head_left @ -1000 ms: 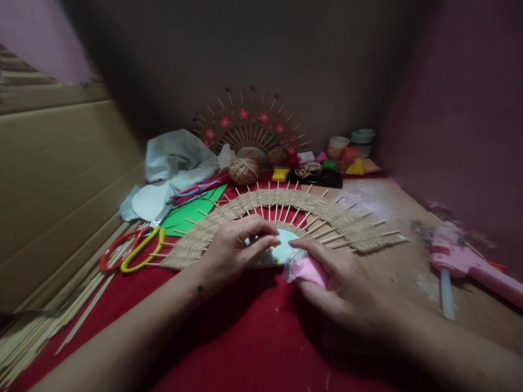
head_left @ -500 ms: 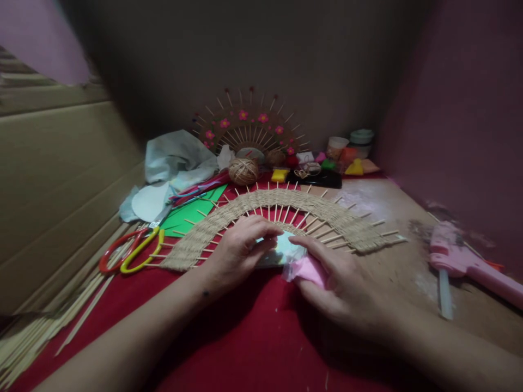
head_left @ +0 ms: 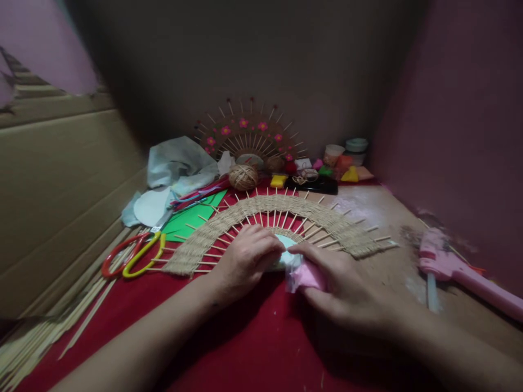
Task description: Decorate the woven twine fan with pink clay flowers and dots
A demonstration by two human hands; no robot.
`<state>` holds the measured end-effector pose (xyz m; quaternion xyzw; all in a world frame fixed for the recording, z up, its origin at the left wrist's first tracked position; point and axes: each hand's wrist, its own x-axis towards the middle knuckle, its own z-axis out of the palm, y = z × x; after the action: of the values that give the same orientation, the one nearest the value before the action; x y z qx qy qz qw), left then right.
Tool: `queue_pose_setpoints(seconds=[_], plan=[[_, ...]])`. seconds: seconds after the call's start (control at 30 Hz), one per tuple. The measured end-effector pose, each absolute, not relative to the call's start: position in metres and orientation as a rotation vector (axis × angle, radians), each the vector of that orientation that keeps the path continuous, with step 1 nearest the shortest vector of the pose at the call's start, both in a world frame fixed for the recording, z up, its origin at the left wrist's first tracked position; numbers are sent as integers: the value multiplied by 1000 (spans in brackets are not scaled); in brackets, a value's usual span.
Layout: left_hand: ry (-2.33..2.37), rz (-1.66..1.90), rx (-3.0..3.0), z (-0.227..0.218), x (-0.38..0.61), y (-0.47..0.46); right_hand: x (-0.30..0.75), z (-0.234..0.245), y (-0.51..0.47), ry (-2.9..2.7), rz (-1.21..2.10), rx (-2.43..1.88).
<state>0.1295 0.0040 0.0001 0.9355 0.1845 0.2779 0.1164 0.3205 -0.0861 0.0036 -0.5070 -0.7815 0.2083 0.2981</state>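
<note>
Gripping a pink lump in clear wrap (head_left: 310, 276), right hand (head_left: 345, 277) sits just right of center in the head view, thumb and fingers partly closed around it; index fingertip extends over the light blue panel (head_left: 288, 239). Left hand (head_left: 249, 253), near center of frame, is palm down with fingers bent over the same panel. Thumb is hidden behind the fingers, so can't tell if it has hold of anything.

Woven fan (head_left: 281, 204) arches across mid-frame, thin sticks radiating through the band, panel at its inner middle, both hands at the near edge. Under it: red cloth (head_left: 253, 343).

Left of frame: scissors (head_left: 141, 256) with one red and one yellow handle loop, near loose sticks (head_left: 41, 340) running to lower left. Green sheet (head_left: 190, 220) lies behind the fan's left arm. Right of frame: pink glue gun (head_left: 443, 258). Upper middle: flowered fan (head_left: 244, 123), twine ball (head_left: 243, 177) in front, yellow block (head_left: 278, 181) to the right of the ball.
</note>
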Motion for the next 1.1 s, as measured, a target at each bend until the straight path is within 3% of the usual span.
queue_pose_setpoints(seconds=[0.27, 0.8, 1.1], plan=[[563, 865, 2824, -4, 132, 3, 346, 21, -91, -2358, 507, -1426], [610, 720, 2935, -6, 136, 5, 352, 27, -88, -2409, 597, -1472], [593, 824, 2845, -7, 131, 11, 352, 34, -89, -2436, 616, -1494]])
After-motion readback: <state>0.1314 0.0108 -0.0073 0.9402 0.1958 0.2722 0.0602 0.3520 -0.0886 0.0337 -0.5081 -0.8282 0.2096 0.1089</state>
